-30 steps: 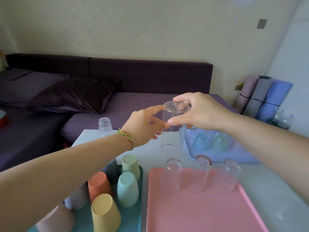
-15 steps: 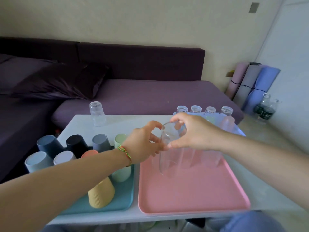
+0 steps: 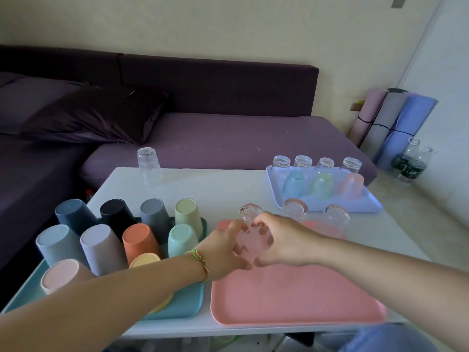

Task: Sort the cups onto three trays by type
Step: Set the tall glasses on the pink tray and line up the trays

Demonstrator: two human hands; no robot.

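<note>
The left forearm [image 3: 127, 295] hides most of the yellow cup [image 3: 145, 259].

pink tray [image 3: 291, 298], teal tray [image 3: 185, 304], seemingly lilac tray [image 3: 355, 205], purple sofa [image 3: 228, 141].

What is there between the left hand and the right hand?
A clear glass, which the left hand and the right hand both grip; the head view shows it.

Both bare forearms reach forward and converge on a clear glass [image 3: 254, 246], the left hand [image 3: 223, 252], a thread bracelet [image 3: 202, 260] at its wrist, gripping its left side and the right hand [image 3: 285, 241] curling its fingers round its right side.
</note>
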